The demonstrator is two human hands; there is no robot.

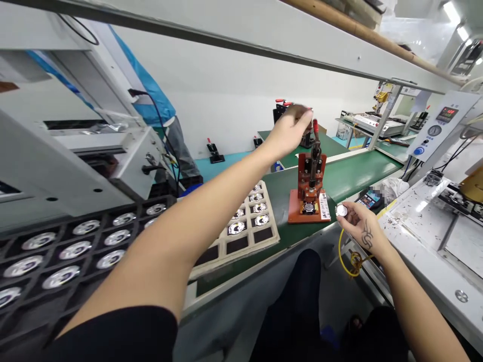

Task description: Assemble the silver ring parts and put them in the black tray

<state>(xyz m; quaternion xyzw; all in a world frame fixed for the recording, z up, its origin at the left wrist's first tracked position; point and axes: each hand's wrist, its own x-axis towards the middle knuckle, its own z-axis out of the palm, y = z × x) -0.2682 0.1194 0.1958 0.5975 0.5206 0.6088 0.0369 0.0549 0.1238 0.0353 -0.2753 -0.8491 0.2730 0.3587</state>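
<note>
My left hand (292, 128) is raised at the red-tipped lever (315, 126) of a hand clamp press (311, 176). Its fingers are curled, with a bit of red at their tips; what they close on is hidden. On the press's red base, a small metal fixture (309, 207) holds a round part. To the right of the press, my right hand (360, 223) pinches a round, silver watch case (341, 210) between thumb and fingers, its pale face towards me. A beige tray (272, 213) of shiny watch parts lies left of the press, partly behind my left forearm.
A black tray (81, 246) of round silver parts fills the lower left. The press stands on a green bench (354, 171). A phone (370, 198) and a white bag lie at right, near a control box (439, 125). An overhead beam crosses above; a yellow hose (341, 254) hangs below.
</note>
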